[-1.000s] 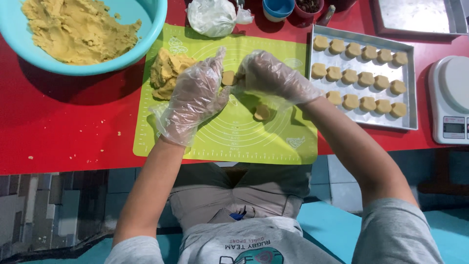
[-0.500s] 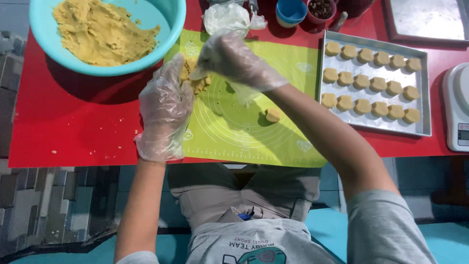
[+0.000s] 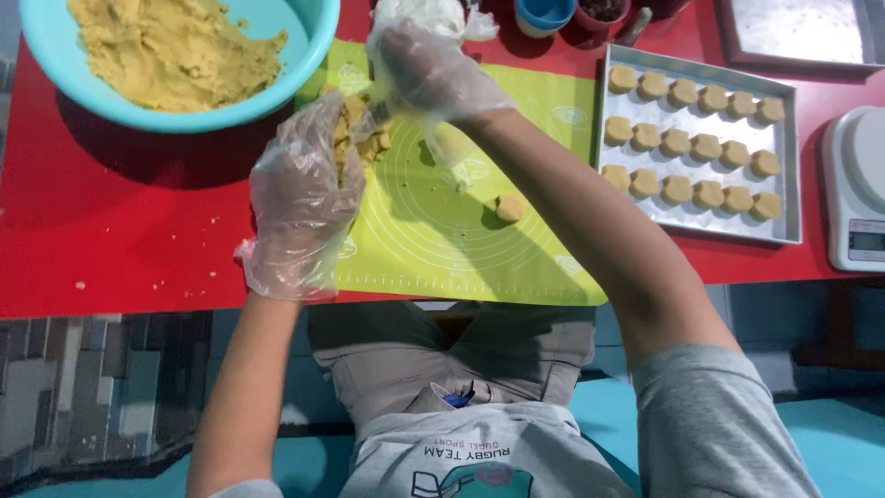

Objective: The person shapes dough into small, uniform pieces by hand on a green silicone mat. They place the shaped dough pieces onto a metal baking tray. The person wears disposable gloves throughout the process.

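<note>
Both hands wear clear plastic gloves. My left hand (image 3: 302, 189) rests against a lump of yellow dough (image 3: 361, 138) at the upper left of the green silicone mat (image 3: 433, 240). My right hand (image 3: 426, 69) reaches across to the same lump, its fingers pinching at the dough's top edge. One small shaped dough piece (image 3: 509, 207) lies alone near the mat's middle. A metal tray (image 3: 636, 205) to the right carries three rows of shaped dough pieces (image 3: 691, 146).
A light blue bowl (image 3: 312, 55) of yellow dough stands at the top left on the red table (image 3: 120, 240). A crumpled plastic bag (image 3: 433, 11), a blue cup (image 3: 542, 13) and a dark cup sit at the back. A white scale (image 3: 855, 189) is at the right.
My right hand left the mat's middle, leaving one shaped piece there, and reached up left to the dough lump. My left hand slid left beside the lump.
</note>
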